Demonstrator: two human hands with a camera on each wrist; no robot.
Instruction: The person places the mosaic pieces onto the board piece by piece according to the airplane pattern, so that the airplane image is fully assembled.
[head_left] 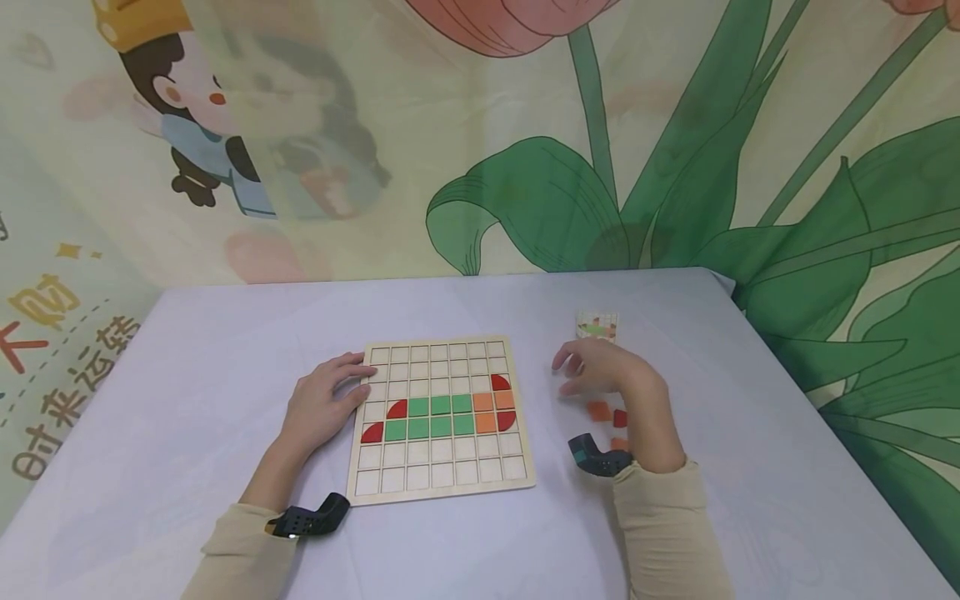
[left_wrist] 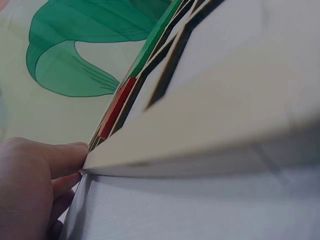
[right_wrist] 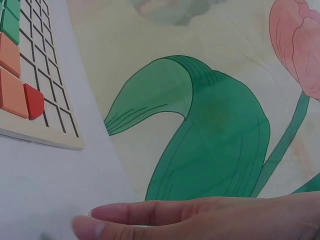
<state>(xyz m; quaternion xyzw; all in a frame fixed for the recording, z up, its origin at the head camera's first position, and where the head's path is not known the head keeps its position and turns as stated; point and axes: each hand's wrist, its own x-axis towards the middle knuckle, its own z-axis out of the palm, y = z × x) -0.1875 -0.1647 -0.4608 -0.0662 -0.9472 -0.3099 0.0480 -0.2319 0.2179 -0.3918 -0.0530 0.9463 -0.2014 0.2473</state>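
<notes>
A square wooden grid board [head_left: 442, 475] lies on the table, also in both wrist views. Across its middle run green square tiles [head_left: 441, 426], with orange square tiles [head_left: 486, 422] at the right. Red rounded tiles [head_left: 372, 432] sit at both ends of the pattern. My left hand [head_left: 321, 400] rests at the board's left edge; in the left wrist view, the thumb [left_wrist: 70, 156] touches the rim. My right hand [head_left: 603, 367] hovers right of the board, fingers loosely bent and thumb apart, with nothing seen between them.
Beneath and beside the right forearm lie loose pieces: an orange tile [head_left: 598, 411], a red tile [head_left: 619, 418] and another orange one [head_left: 620, 444]. A small printed card [head_left: 597, 323] lies behind the right hand. White cloth covers the table [head_left: 255, 333]; a patterned backdrop [head_left: 525, 208] stands behind.
</notes>
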